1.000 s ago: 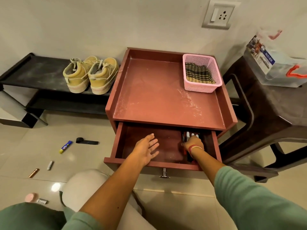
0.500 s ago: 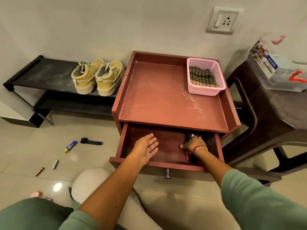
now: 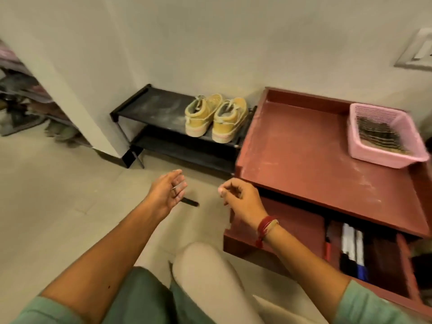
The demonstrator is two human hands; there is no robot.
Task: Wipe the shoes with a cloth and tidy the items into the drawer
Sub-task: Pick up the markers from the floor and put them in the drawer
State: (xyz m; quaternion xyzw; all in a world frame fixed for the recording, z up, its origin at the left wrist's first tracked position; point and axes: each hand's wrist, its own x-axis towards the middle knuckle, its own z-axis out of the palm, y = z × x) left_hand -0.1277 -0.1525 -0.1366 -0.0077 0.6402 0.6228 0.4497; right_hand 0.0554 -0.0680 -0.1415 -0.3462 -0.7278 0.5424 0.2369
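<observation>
A pair of yellow shoes (image 3: 216, 118) stands on the top shelf of a black rack (image 3: 149, 106) against the wall. To the right is a red-brown cabinet (image 3: 304, 155) with its drawer (image 3: 301, 223) pulled open; pens and dark items (image 3: 353, 249) lie in the drawer's right end. A pink basket (image 3: 383, 157) on the cabinet top holds a striped cloth (image 3: 381, 134). My left hand (image 3: 167, 192) hovers open above a black item (image 3: 190, 202) on the floor. My right hand (image 3: 240, 197) is empty, fingers loosely curled, by the drawer's left corner.
A wall corner (image 3: 102, 127) juts out left of the rack, with cluttered shelves (image 3: 21, 94) behind it. A wall socket (image 3: 418, 54) sits at the upper right. My bent knee (image 3: 208, 274) is at the bottom middle, over the tiled floor (image 3: 58, 206).
Both hands have come out of the drawer and moved left over the floor. The view has swung left, so the stool on the right is out of sight.
</observation>
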